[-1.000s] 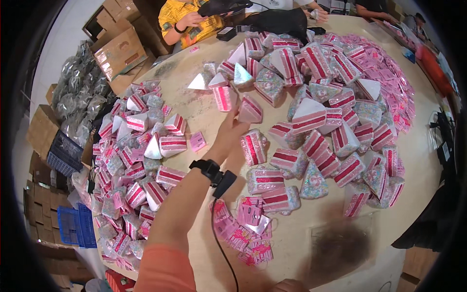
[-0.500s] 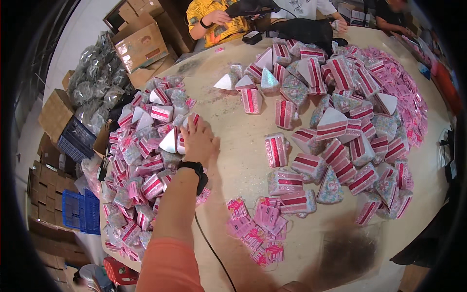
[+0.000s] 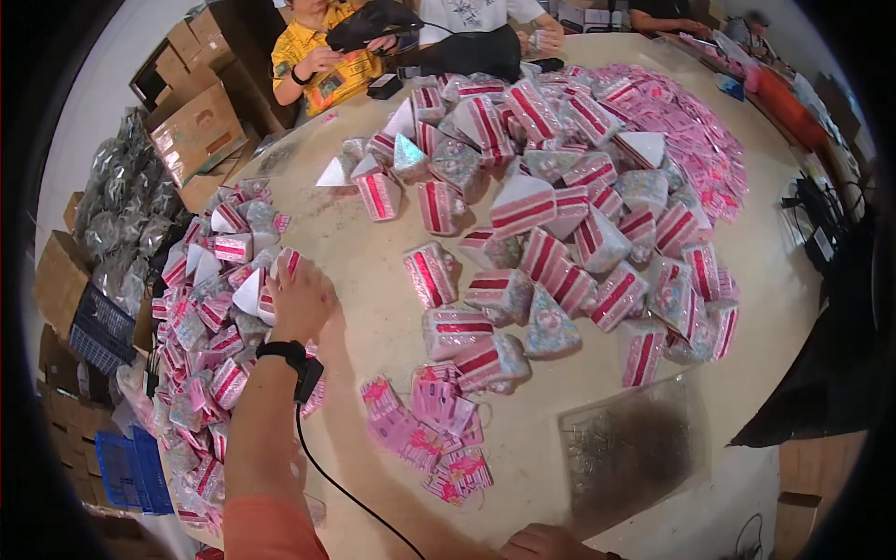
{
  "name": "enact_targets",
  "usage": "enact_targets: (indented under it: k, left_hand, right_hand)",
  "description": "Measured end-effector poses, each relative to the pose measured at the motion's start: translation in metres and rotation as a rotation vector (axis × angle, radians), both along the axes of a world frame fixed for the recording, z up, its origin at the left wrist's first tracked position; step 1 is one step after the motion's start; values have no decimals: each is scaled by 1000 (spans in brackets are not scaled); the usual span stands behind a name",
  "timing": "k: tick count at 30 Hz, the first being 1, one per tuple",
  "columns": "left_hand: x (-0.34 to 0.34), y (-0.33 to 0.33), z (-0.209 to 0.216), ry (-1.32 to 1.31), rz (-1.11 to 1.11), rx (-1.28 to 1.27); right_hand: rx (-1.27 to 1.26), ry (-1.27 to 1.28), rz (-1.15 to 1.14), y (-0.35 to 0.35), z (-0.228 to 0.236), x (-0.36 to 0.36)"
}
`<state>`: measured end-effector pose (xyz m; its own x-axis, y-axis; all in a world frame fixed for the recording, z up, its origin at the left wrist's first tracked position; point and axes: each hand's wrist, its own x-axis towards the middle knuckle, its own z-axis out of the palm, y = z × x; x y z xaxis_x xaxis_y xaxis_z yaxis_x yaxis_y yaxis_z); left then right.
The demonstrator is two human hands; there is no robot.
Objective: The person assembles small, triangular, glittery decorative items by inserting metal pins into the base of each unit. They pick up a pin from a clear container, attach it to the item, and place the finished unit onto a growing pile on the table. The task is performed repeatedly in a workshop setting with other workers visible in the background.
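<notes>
Cake slice (image 3: 267, 306) | under left hand (image 3: 303, 299) | right hand (image 3: 543, 541) apart | grips: can't tell | blue crate (image 3: 119, 469): contents unclear

Left slice heap (image 3: 227, 381), right slice heap (image 3: 539, 254) on table (image 3: 341, 219); cards (image 3: 439, 403) between (toward wearer).

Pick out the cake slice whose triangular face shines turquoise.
The slice at the far-left corner of the larger heap, right of the white wedge: its plain triangle gleams turquoise, while the triangles beside it look white or pale pink.
</notes>
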<state>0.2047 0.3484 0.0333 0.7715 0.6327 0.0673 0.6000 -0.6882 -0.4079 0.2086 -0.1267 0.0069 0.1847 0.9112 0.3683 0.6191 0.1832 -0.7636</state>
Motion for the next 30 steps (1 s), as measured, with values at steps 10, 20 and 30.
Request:
enact_targets:
  k: [10,20,30]
  left_hand:
    - [-49,-62,61,-498,-138,-368]
    - [-158,-258,86,-686,-456,-771]
    - [-235,-314,-45,-593,-574,-568]
  right_hand:
    - [148,-278,22,-9,-14,-12]
    - [300,-268,-230,-2,-32,-14]
    - [302,-143,-413,14,-48,-21]
